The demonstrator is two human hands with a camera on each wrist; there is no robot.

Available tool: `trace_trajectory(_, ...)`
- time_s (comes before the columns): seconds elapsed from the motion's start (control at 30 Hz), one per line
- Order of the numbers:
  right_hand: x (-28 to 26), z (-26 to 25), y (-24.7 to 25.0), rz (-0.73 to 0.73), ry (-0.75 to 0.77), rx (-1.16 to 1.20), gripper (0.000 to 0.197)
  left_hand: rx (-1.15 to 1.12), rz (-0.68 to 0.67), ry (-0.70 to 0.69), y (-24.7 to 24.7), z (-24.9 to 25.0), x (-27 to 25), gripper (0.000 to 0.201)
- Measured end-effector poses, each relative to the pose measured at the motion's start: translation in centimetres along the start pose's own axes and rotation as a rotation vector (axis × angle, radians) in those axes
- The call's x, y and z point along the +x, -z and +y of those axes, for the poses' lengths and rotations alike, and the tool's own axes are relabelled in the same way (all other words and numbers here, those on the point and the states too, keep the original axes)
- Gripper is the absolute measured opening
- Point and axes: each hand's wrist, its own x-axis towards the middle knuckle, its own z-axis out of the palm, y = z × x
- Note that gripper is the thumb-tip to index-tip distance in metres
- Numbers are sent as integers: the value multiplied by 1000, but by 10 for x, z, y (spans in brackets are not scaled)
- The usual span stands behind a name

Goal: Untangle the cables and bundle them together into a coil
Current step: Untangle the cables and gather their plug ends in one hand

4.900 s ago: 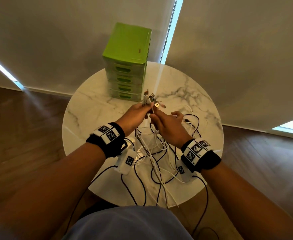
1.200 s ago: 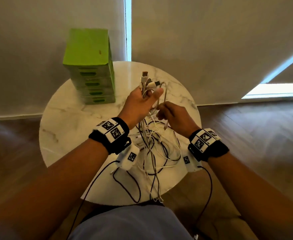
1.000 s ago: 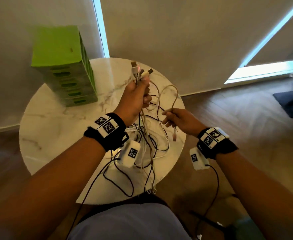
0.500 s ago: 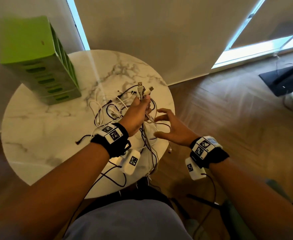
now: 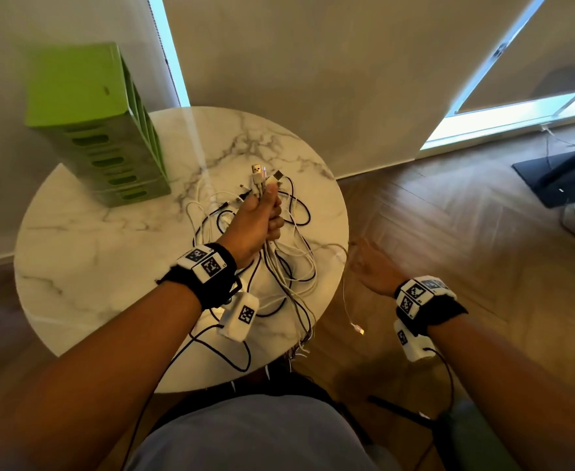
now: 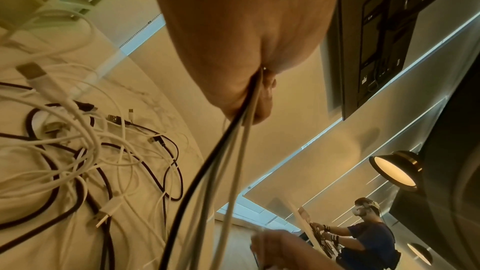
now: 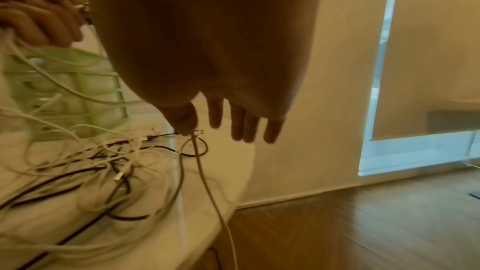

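My left hand [image 5: 262, 212] is raised over the round marble table [image 5: 92, 249] and grips a bunch of white and black cables [image 5: 279, 266] in its fist. Their plug ends [image 5: 262, 175] stick up above the thumb. In the left wrist view the gripped strands [image 6: 226, 151] run down out of the fist, and the loose tangle [image 6: 78, 141] lies on the table. My right hand [image 5: 371, 266] is off the table's right edge, blurred. Its fingers [image 7: 215, 116] are straight and point down. One white cable [image 7: 207, 182] runs over the thumb and hangs; its plug [image 5: 359, 329] dangles above the floor.
A green drawer unit [image 5: 92, 124] stands at the table's back left. Wooden floor lies to the right, with a dark stand [image 5: 557, 171] on it. Another person [image 6: 369, 233] and a lamp [image 6: 392, 169] show in the left wrist view.
The left hand kept its grip on the bunch. The right hand let go of a strand, spread its fingers, then swung right past the table edge, carrying one white cable outward.
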Motion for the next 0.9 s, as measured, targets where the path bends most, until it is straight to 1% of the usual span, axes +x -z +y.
trace_trajectory(0.07, 4, -32, -1, 17, 74, 159, 54, -5, -7, -6, -2, 1, 0, 35)
trace_trajectory(0.1, 7, -52, 0, -20, 131, 253, 56, -8, -14, -10, -3, 1, 1, 36)
trace_trajectory(0.17, 10, -91, -1, -112, 206, 364, 52, 0, -21, -17, -4, 1, 2, 37)
trace_trajectory(0.2, 11, -107, 0, -105, 238, 374, 47, 15, -15, -23, -3, 1, 3, 38)
trace_trajectory(0.23, 13, -118, -1, -54, 270, 366, 39, 30, -5, -32, 0, 2, 4, 38)
trace_trajectory(0.3, 15, -128, 2, 95, 329, 341, 24, 74, 21, -61, 7, 2, 6, 39)
trace_trajectory(0.33, 17, -128, 5, 150, 353, 328, 20, 106, 37, -75, 11, 2, 8, 40)
trace_trajectory(0.4, 18, -127, 12, 207, 393, 324, 18, 168, 88, -76, 17, 3, 9, 41)
trace_trajectory(0.47, 18, -123, 22, 278, 364, 376, 19, 209, 125, -63, 20, 4, 9, 42)
trace_trajectory(0.5, 20, -117, 26, 323, 325, 405, 19, 224, 134, -56, 22, 5, 9, 42)
trace_trajectory(0.53, 23, -107, 29, 338, 268, 419, 19, 241, 150, -51, 24, 7, 9, 43)
trace_trajectory(0.57, 26, -96, 32, 298, 195, 418, 20, 251, 173, -46, 27, 9, 9, 43)
trace_trajectory(0.6, 28, -82, 33, 183, 109, 395, 21, 242, 187, -41, 30, 10, 9, 43)
trace_trajectory(0.63, 29, -70, 34, -1, 23, 312, 23, 205, 182, -33, 33, 12, 10, 42)
trace_trajectory(0.67, 27, -61, 35, -190, -60, 167, 27, 149, 157, -20, 34, 15, 10, 42)
trace_trajectory(0.7, 24, -55, 34, -336, -128, 33, 37, 86, 125, -1, 33, 18, 10, 42)
trace_trajectory(0.73, 22, -52, 33, -418, -155, -41, 53, 31, 94, 21, 31, 22, 10, 42)
trace_trajectory(0.77, 20, -55, 32, -424, -138, -9, 71, -14, 66, 42, 28, 26, 9, 42)
trace_trajectory(0.83, 19, -76, 32, -308, -36, 182, 98, -79, -2, 76, 19, 35, 4, 42)
trace_trajectory(0.87, 21, -90, 31, -248, 32, 255, 104, -95, -41, 88, 14, 39, 2, 42)
trace_trajectory(0.9, 24, -107, 30, -211, 90, 313, 103, -105, -85, 97, 8, 42, -1, 42)
